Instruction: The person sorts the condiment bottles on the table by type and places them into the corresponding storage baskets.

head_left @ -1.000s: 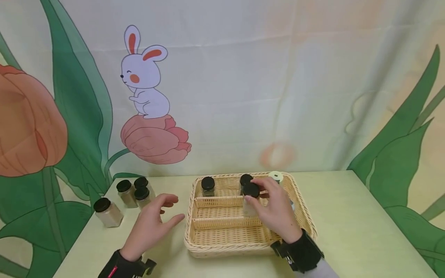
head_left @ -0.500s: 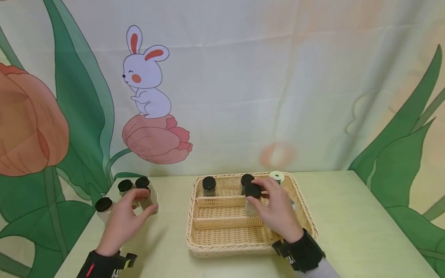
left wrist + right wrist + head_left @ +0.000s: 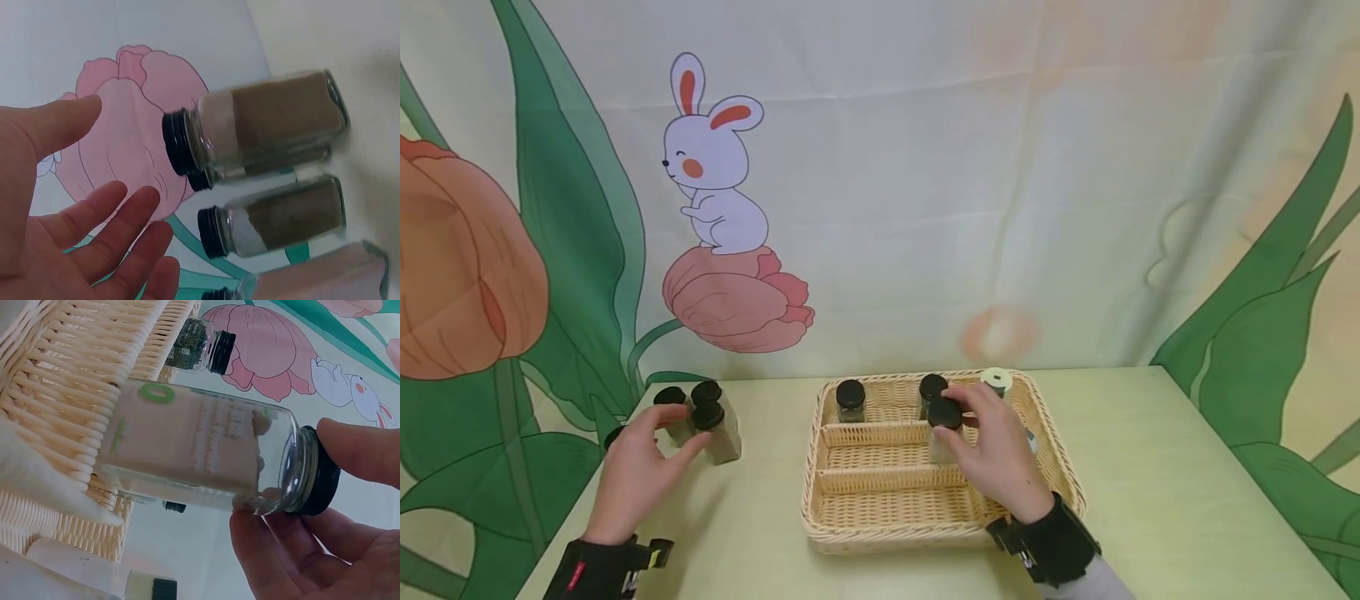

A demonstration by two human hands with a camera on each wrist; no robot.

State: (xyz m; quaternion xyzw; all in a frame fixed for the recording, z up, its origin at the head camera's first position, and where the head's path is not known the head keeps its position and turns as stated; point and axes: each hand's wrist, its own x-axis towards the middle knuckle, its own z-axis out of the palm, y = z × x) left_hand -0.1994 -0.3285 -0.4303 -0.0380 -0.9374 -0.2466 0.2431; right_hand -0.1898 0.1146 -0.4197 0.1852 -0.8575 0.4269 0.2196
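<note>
My right hand point(image 3: 1000, 454) pinches the black lid of a spice jar point(image 3: 187, 444) between thumb and fingers. The glass jar is square-sided, with pale powder inside, and stands upright over the middle compartment of the wicker basket point(image 3: 806, 504). At the left of the table, my left hand point(image 3: 634, 479) is spread beside several black-lidded spice jars, holding nothing. Nearest its thumb stands a jar of brown powder point(image 3: 722, 440). Another brown-powder jar point(image 3: 294, 215) and a jar of pinkish powder point(image 3: 319, 275) show lower in the left wrist view. The hand partly hides the leftmost jar in the head view.
Two black-lidded jars, one a jar of green herbs point(image 3: 850, 404), stand in the basket's back compartment. A container with a pale yellow lid point(image 3: 997, 379) is at its back right corner. Wicker dividers point(image 3: 887, 477) cross the basket. A printed curtain point(image 3: 887, 208) hangs behind the table.
My left hand has moved left from near the basket to the group of jars, its fingers passing the front brown jar. My right hand stays in place with its jar.
</note>
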